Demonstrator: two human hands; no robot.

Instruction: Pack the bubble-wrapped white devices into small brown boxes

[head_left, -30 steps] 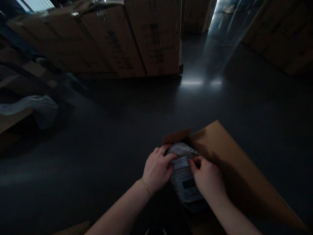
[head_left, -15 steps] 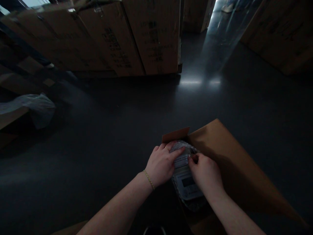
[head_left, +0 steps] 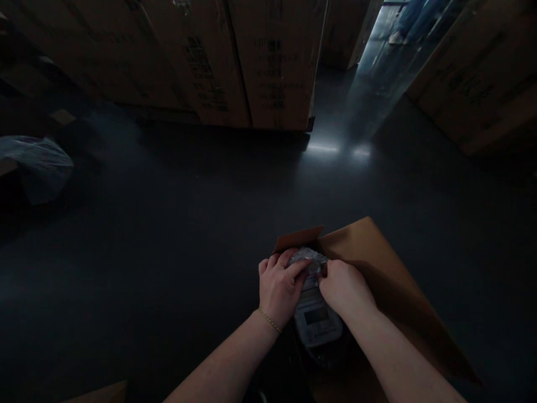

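A pale device with a dark display window, much like an electricity meter, lies inside the open cardboard box and is wrapped in clear plastic. My left hand is closed over the plastic at the far left end of the device, thumb and fingers pressed on it. From the right, my right hand pinches the plastic near the same end, its fingertips partly hidden. Shadow hides the lower part of the box.
Large cartons on a pallet stand across the floor, with another big carton at the right. Crumpled clear plastic lies at the left. A person's legs show far back. A cardboard edge shows at lower left.
My view has shifted slightly. My left hand's fingers have curled in more over the plastic, and both hands stay at the device's far end.
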